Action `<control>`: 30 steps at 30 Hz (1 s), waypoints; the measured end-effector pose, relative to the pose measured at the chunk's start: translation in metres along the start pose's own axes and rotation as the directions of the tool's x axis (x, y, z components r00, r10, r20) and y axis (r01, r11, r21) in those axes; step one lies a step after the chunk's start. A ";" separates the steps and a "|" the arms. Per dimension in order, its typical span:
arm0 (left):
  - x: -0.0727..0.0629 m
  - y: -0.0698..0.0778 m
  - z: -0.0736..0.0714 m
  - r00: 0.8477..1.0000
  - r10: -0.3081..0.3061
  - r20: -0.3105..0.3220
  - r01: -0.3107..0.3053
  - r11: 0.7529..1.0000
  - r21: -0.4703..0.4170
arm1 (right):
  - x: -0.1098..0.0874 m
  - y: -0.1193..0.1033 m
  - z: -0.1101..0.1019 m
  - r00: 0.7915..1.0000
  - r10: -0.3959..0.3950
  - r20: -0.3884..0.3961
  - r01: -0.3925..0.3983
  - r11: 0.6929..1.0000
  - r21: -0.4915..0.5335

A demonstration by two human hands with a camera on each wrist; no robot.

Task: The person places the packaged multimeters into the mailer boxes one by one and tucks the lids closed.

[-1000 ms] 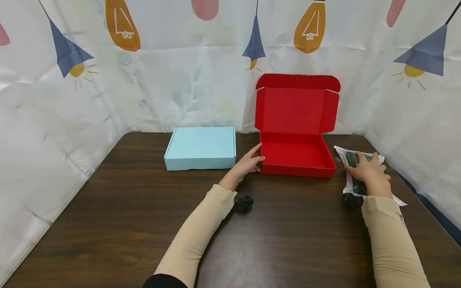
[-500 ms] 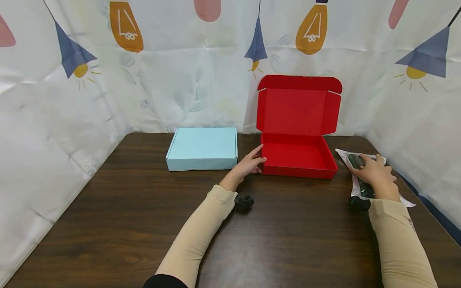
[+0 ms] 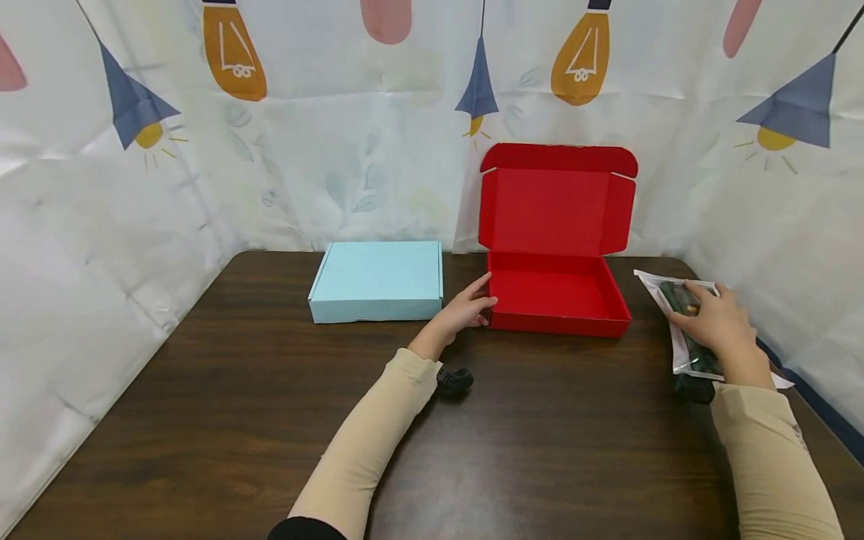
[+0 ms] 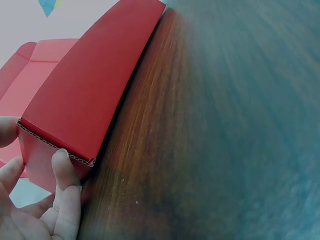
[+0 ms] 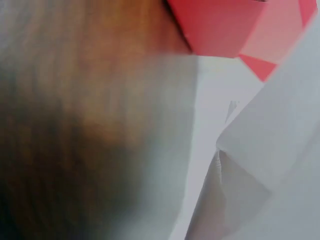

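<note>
An open red cardboard box (image 3: 559, 324) stands on the table, lid raised at the back. My left hand (image 3: 460, 315) touches its left side near the front corner; in the left wrist view the thumb (image 4: 62, 167) lies against the side wall by the corrugated edge. At the right, my right hand (image 3: 722, 330) grips a flat clear-and-white plastic packet (image 3: 680, 352) with dark green contents from above, fingers spread across its width. In the right wrist view the packet's white back (image 5: 280, 150) looks raised and tilted; the hand is hidden there.
A closed light blue box (image 3: 378, 281) lies left of the red box on the dark wooden table (image 3: 202, 420). A white printed curtain (image 3: 405, 135) hangs behind and at both sides. The table's right edge is near my right hand.
My right hand has moved to the right with the packet, away from the red box. The left hand and both boxes have stayed in place.
</note>
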State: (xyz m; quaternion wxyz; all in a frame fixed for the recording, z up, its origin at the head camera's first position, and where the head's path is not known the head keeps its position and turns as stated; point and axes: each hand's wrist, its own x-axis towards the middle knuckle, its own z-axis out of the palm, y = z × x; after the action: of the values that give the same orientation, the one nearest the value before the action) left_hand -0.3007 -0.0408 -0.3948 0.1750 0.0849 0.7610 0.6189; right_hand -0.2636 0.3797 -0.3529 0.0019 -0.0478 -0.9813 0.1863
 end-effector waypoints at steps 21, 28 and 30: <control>-0.005 -0.003 -0.005 1.000 0.008 0.007 -0.008 1.000 -0.004 | -0.007 -0.038 -0.030 0.976 -0.195 -0.097 0.186 0.978 -0.095; -0.005 -0.001 -0.004 1.000 0.021 0.017 -0.021 1.000 -0.002 | -0.011 -0.053 -0.034 0.970 -0.211 -0.123 0.202 0.976 -0.080; -0.004 -0.001 -0.003 1.000 0.025 0.018 -0.025 1.000 -0.001 | -0.012 -0.058 -0.036 0.968 -0.217 -0.123 0.208 0.974 -0.086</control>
State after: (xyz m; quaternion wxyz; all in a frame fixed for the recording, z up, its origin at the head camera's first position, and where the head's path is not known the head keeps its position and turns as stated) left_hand -0.2983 -0.0445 -0.3943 0.1743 0.0999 0.7581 0.6204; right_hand -0.2559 0.3381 -0.2980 0.0848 0.0454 -0.9847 0.1455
